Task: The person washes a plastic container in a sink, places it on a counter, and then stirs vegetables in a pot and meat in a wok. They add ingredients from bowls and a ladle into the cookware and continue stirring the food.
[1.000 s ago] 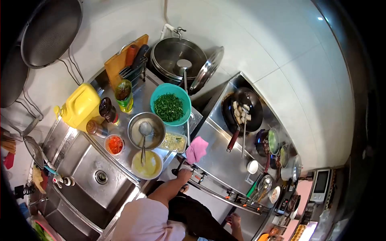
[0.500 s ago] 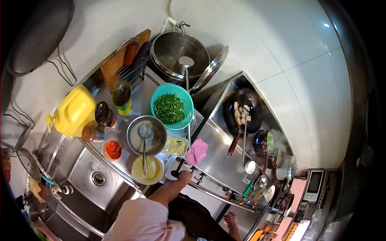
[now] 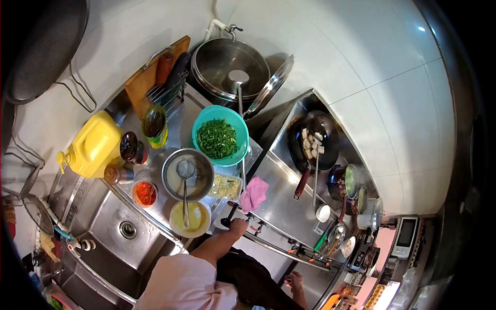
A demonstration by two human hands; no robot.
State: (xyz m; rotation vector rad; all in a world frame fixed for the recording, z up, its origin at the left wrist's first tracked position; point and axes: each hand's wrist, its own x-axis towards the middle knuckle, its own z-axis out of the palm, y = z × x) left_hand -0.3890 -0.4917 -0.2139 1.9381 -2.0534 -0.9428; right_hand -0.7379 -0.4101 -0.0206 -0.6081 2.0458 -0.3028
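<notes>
My left hand point(image 3: 238, 227) is closed at the front edge of the stove, around or against a black handle point(image 3: 226, 222). Its fingertips are partly hidden from above. Right beside it lie a pink cloth point(image 3: 254, 194) and a tray of minced garlic point(image 3: 226, 187). Lower down, in front of the stove, my right hand point(image 3: 295, 280) hangs with loosely bent fingers and nothing visible in it. On the burner a black wok point(image 3: 330, 150) holds pale pieces of food point(image 3: 311, 142), with a metal spatula point(image 3: 315, 186) resting in it.
A teal colander point(image 3: 201, 116) of chopped greens, a steel pot point(image 3: 166, 173) with a ladle and a bowl of yellow liquid point(image 3: 194, 219) crowd the counter. Behind is a large steel pot point(image 3: 199, 72). A sink point(image 3: 111, 222), yellow jug point(image 3: 95, 142) and sauce bottles stand left.
The view has shifted very slightly. My left hand stays at the black handle, and my right hand has barely moved.
</notes>
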